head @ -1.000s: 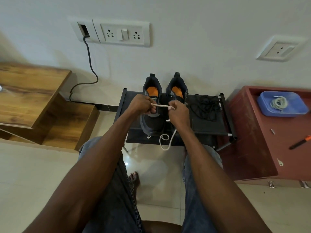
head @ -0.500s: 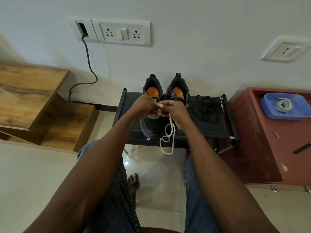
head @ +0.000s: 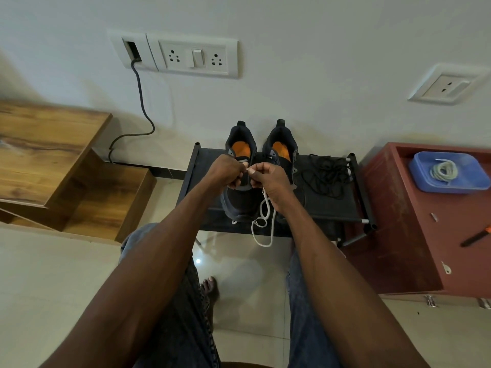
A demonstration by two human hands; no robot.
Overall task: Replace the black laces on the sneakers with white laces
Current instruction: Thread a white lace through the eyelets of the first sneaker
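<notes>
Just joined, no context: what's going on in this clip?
A person is relacing a pair of dark sneakers on a low black rack. Both hands, left hand and right hand, pinch a white lace over the left sneaker; its slack hangs off the rack's front. The removed black laces lie piled beside the shoes. Another white lace sits coiled in a blue tray on the red cabinet.

Hands: left hand (head: 225, 172) and right hand (head: 269, 177) meet over the left sneaker (head: 240, 192), fingers curled, pinching a white lace (head: 264, 221).
Lace: hangs looped past the rack's (head: 332, 205) front edge.
Right sneaker (head: 281, 152): beside the left, heel at the wall.
Black laces (head: 325, 175): heaped at the rack's right end.
Tray (head: 425, 179): blue, on the red cabinet (head: 414, 243), holding a coiled lace (head: 443, 170).
</notes>
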